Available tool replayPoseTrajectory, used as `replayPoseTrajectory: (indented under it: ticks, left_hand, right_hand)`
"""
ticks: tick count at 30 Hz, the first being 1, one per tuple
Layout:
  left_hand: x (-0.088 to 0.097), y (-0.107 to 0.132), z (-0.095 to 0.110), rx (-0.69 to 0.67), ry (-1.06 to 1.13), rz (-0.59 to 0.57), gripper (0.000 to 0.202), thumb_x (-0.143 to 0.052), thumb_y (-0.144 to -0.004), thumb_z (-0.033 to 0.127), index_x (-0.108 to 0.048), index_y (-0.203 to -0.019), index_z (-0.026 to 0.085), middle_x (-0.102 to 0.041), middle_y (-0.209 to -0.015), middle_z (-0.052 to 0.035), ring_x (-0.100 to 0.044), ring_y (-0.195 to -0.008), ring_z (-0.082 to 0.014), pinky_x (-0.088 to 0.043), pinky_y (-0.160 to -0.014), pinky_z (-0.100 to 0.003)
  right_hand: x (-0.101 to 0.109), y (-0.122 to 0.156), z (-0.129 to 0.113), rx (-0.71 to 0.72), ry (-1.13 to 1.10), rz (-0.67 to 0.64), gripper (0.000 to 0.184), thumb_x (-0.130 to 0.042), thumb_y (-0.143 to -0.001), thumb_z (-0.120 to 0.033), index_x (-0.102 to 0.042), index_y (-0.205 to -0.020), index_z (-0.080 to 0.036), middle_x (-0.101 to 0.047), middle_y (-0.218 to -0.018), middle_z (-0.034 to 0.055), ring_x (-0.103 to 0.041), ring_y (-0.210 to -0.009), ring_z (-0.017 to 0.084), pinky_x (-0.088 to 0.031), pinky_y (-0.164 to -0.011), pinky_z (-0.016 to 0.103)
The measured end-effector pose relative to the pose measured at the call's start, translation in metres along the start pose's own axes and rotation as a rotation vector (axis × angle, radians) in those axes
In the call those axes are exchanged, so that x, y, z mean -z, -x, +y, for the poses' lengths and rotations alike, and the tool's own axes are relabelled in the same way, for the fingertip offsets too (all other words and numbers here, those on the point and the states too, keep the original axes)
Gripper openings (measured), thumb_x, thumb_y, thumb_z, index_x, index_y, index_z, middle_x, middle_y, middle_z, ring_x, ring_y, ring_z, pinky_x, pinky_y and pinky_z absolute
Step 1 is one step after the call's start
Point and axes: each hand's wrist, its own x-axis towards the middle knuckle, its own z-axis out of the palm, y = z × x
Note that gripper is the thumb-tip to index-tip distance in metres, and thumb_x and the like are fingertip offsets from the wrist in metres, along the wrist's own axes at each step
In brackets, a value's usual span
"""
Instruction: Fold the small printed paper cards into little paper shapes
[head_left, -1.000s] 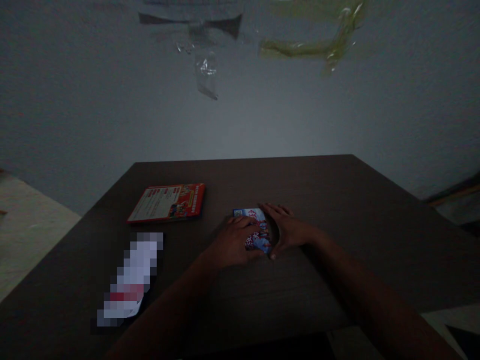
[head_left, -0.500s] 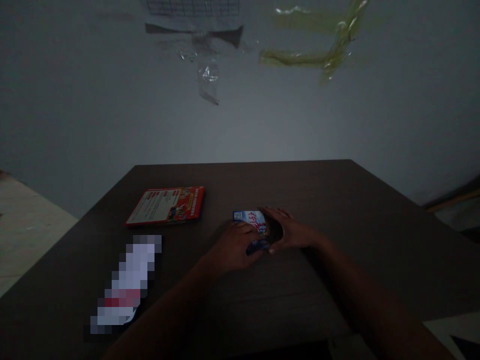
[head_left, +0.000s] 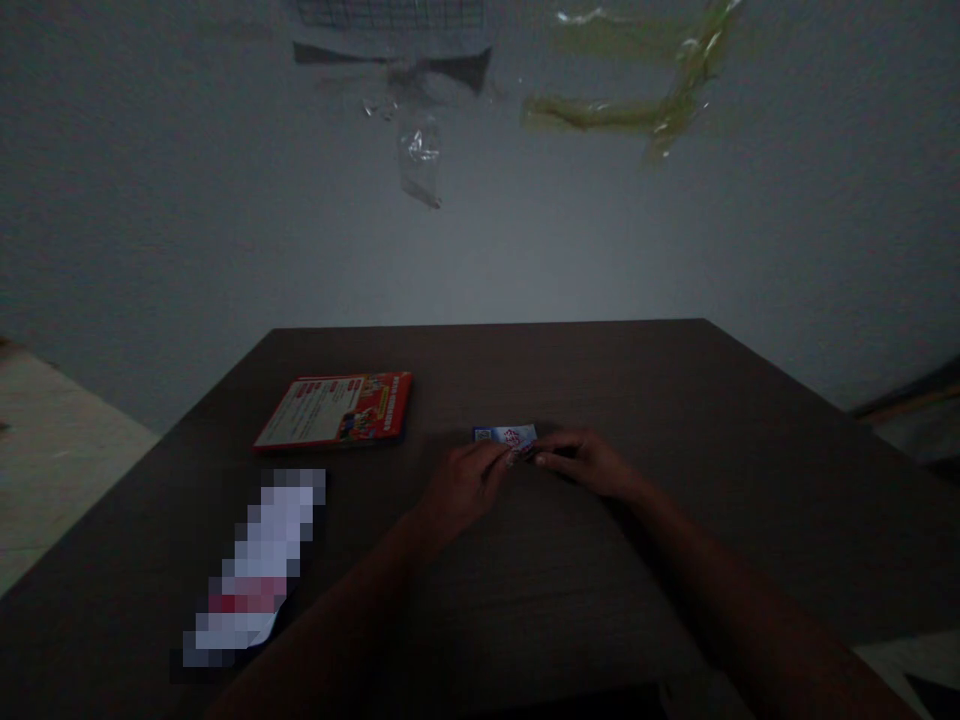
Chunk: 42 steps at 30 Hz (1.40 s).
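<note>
A small blue and white printed packet (head_left: 505, 435) lies on the dark wooden table (head_left: 675, 430). Only its far strip shows beyond my fingers. My left hand (head_left: 465, 485) rests on its near left part with the fingers curled and pressed down on it. My right hand (head_left: 585, 465) is on its right side, fingertips pinched at the packet's edge, meeting the left fingertips. The light is dim and the near part of the packet is hidden under both hands.
A flat red and white printed box (head_left: 337, 409) lies at the back left of the table. A blurred white and red object (head_left: 255, 570) lies at the front left. A pale wall with tape scraps (head_left: 630, 105) stands behind the table.
The packet showed a wide printed face a second ago; now only a thin far strip shows. Both hands have closed in over it, fingertips meeting.
</note>
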Motion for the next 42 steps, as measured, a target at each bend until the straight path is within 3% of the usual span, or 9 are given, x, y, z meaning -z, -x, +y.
replayPoseTrajectory:
  ticks: [4, 9, 11, 14, 18, 22, 25, 33, 42]
  left_hand:
    - [0.001, 0.002, -0.001, 0.074, 0.084, 0.078, 0.024, -0.047, -0.088, 0.031, -0.063, -0.099, 0.016, -0.067, -0.085, -0.0045, -0.061, -0.073, -0.0143, -0.047, -0.068, -0.026]
    - [0.009, 0.002, -0.004, 0.134, 0.268, 0.257, 0.029, -0.06, -0.079, 0.035, -0.062, -0.1, 0.015, -0.061, -0.096, -0.0075, -0.058, -0.086, -0.0174, -0.048, -0.072, -0.027]
    - [0.011, 0.001, -0.007, 0.201, 0.33, 0.253, 0.032, -0.061, -0.078, 0.036, -0.063, -0.101, 0.015, -0.062, -0.092, -0.0067, -0.058, -0.082, -0.0166, -0.047, -0.07, -0.027]
    - [0.008, 0.001, -0.01, 0.294, 0.465, 0.125, 0.037, -0.061, -0.077, 0.038, -0.062, -0.106, 0.015, -0.064, -0.082, -0.0045, -0.058, -0.072, -0.0147, -0.047, -0.064, -0.026]
    - [-0.004, -0.001, -0.008, 0.334, 0.644, -0.015, 0.035, -0.058, -0.079, 0.041, -0.063, -0.098, 0.011, -0.063, -0.069, -0.0033, -0.054, -0.057, -0.0112, -0.044, -0.055, -0.022]
    - [-0.011, -0.003, -0.004, 0.314, 0.705, -0.008, 0.039, -0.05, -0.084, 0.046, -0.065, -0.088, 0.01, -0.066, -0.073, -0.0065, -0.055, -0.056, -0.0109, -0.044, -0.055, -0.023]
    - [-0.008, -0.002, -0.002, 0.293, 0.645, -0.006, 0.04, -0.047, -0.086, 0.046, -0.066, -0.076, 0.012, -0.068, -0.077, -0.0073, -0.06, -0.067, -0.0145, -0.047, -0.063, -0.025]
    - [-0.004, -0.001, 0.005, 0.275, 0.579, 0.076, 0.038, -0.044, -0.088, 0.043, -0.068, -0.076, 0.015, -0.07, -0.098, -0.006, -0.06, -0.102, -0.0213, -0.045, -0.088, -0.034]
    - [0.0, -0.001, 0.0, 0.292, 0.536, 0.149, 0.033, -0.052, -0.084, 0.041, -0.072, -0.079, 0.015, -0.073, -0.083, -0.0043, -0.066, -0.087, -0.0211, -0.049, -0.078, -0.031]
  right_hand:
    - [-0.003, 0.001, 0.002, -0.026, -0.061, 0.114, 0.025, -0.059, -0.08, -0.04, -0.072, -0.086, -0.018, -0.07, -0.078, 0.0022, -0.061, -0.069, 0.015, -0.046, -0.065, 0.027]
    - [-0.001, 0.004, 0.007, -0.077, -0.192, 0.345, 0.027, -0.063, -0.077, -0.041, -0.072, -0.078, -0.015, -0.068, -0.069, 0.0028, -0.058, -0.061, 0.013, -0.043, -0.056, 0.023]
    - [0.001, 0.004, 0.006, -0.082, -0.225, 0.376, 0.027, -0.063, -0.076, -0.042, -0.071, -0.076, -0.016, -0.068, -0.069, 0.0032, -0.058, -0.061, 0.013, -0.043, -0.057, 0.024]
    - [0.002, 0.003, 0.002, -0.066, -0.246, 0.42, 0.028, -0.063, -0.076, -0.043, -0.071, -0.072, -0.016, -0.068, -0.067, 0.0036, -0.058, -0.062, 0.014, -0.045, -0.06, 0.026]
    - [-0.003, 0.001, -0.005, -0.047, -0.25, 0.396, 0.028, -0.062, -0.076, -0.044, -0.07, -0.071, -0.018, -0.069, -0.07, 0.0043, -0.061, -0.067, 0.016, -0.047, -0.066, 0.029]
    - [-0.011, 0.002, -0.011, -0.001, -0.285, 0.278, 0.027, -0.064, -0.074, -0.043, -0.071, -0.081, -0.017, -0.07, -0.078, 0.0036, -0.062, -0.07, 0.016, -0.048, -0.067, 0.029]
    - [-0.014, 0.003, -0.013, 0.014, -0.279, 0.244, 0.025, -0.064, -0.076, -0.04, -0.072, -0.082, -0.018, -0.071, -0.081, 0.0029, -0.063, -0.072, 0.016, -0.048, -0.071, 0.031]
    - [-0.015, 0.005, -0.013, 0.016, -0.25, 0.305, 0.028, -0.06, -0.079, -0.043, -0.075, -0.083, -0.019, -0.072, -0.076, 0.0027, -0.064, -0.067, 0.019, -0.049, -0.066, 0.032]
    - [-0.012, 0.007, -0.021, -0.023, -0.32, 0.403, 0.032, -0.059, -0.078, -0.048, -0.075, -0.077, -0.02, -0.073, -0.078, 0.0046, -0.066, -0.076, 0.023, -0.051, -0.075, 0.036]
